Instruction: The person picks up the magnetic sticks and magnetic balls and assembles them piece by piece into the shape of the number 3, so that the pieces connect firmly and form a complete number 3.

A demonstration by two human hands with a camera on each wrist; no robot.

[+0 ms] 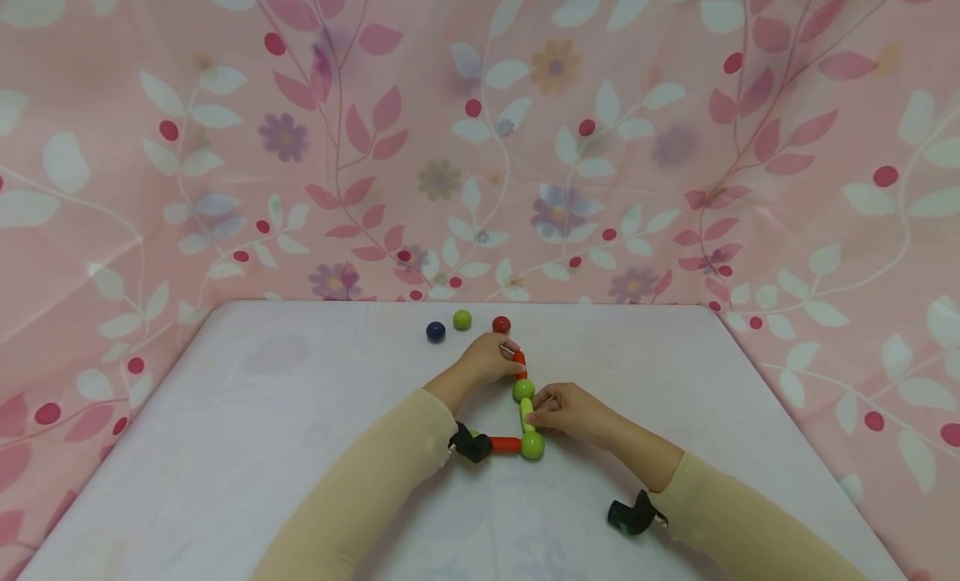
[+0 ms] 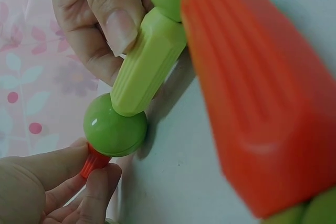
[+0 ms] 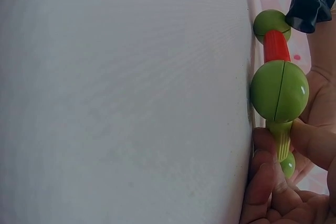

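My left hand (image 1: 489, 360) pinches a short red rod (image 1: 521, 364) between thumb and fingers; the rod meets a green ball (image 2: 115, 124). From that ball a ribbed yellow-green rod (image 2: 149, 61) runs to a nearer green ball (image 3: 280, 90). The thumb and fingers of my right hand (image 1: 573, 413) grip this yellow-green rod from the right side. A second red rod (image 1: 506, 445) extends leftward from the nearer ball to another green ball (image 3: 272, 26), mostly covered by the left wrist's camera in the head view. Together the pieces form a bent chain on the table.
Loose balls lie toward the table's back edge: a dark blue one (image 1: 436, 332), a green one (image 1: 462, 320) and a red one (image 1: 501, 324) just beyond my left hand. The white-covered table (image 1: 300, 381) ends at a pink floral curtain (image 1: 480, 147).
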